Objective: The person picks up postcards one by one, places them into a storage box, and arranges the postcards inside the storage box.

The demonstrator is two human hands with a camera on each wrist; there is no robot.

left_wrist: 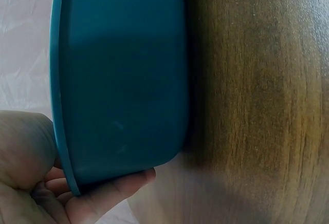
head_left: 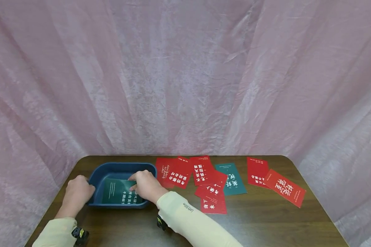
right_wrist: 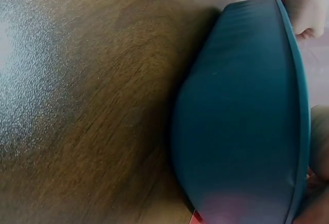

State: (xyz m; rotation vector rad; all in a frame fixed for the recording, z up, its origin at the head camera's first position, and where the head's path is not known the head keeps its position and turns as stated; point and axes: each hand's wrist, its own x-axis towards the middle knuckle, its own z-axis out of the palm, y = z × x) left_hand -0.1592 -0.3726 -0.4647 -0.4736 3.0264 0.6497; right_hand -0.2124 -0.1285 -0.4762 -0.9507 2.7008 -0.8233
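Note:
A dark blue plastic basin (head_left: 120,169) stands at the left of the table. My left hand (head_left: 78,192) grips its left end; in the left wrist view the thumb side is over the rim and the fingers (left_wrist: 115,190) lie under the outer wall. Inside the basin is a dark green card (head_left: 113,192) with white characters. My right hand (head_left: 146,185) reaches over the basin's right side and pinches this card near its upper right part, hiding that corner. In the right wrist view, the basin's outer wall (right_wrist: 236,121) conceals the fingertips.
Right of the basin lie several overlapping red cards (head_left: 204,171), with another green card (head_left: 235,183) partly under them. Two more red cards, one upright (head_left: 256,168) and one slanted (head_left: 285,188), lie farther right. A pink curtain (head_left: 185,85) hangs behind the wooden table (head_left: 266,219).

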